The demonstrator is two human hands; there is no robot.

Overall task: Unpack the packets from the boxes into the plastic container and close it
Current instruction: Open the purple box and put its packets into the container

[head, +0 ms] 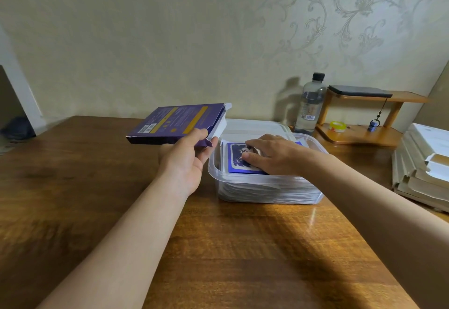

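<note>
Gripped in the left hand (187, 160), thumb above and fingers curled below: the purple box (179, 123), lifted off the table (218, 248) just left of the container (267, 183), open flap end turned toward it. Laid flat under the right hand (272, 155), fingers straight and pinching nothing: the top blue packet (237, 164), on a stack reaching nearly to the rim of the container.

To do this step well:

- Press with the flat right palm, gently and evenly, to settle the stack below the rim.
- Square the packet edges against the walls, to leave no corner standing up.
- Probably thin and slippery, these packets, so slide slowly and avoid pushing one under another.
- Look into the open end of the box, or tilt it a little over the container, to check for a packet left inside. Impossible to tell from here.
- Then put the box aside on the table, well apart from the container.
- Only after that, reach for what looks like the lid (257, 125), lying just behind the container, and press it down along all edges.
- Take care with the bottle (311, 104) standing near the back right corner.
</note>
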